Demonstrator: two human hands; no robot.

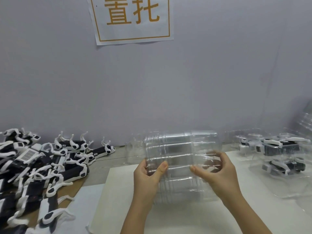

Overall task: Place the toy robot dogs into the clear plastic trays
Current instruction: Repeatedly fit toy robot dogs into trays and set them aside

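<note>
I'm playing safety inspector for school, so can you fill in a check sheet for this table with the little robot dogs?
Surface: white sheets over a brown board.
Job's things: heap of toy robot dogs at left; empty clear tray held up in the middle; filled trays holding dogs at right.
Clutter: nothing seen.
Grippers: left hand and right hand both grip the clear tray, thumbs in front.
Cables: nothing seen.
Surroundings: grey wall with a paper sign.
</note>
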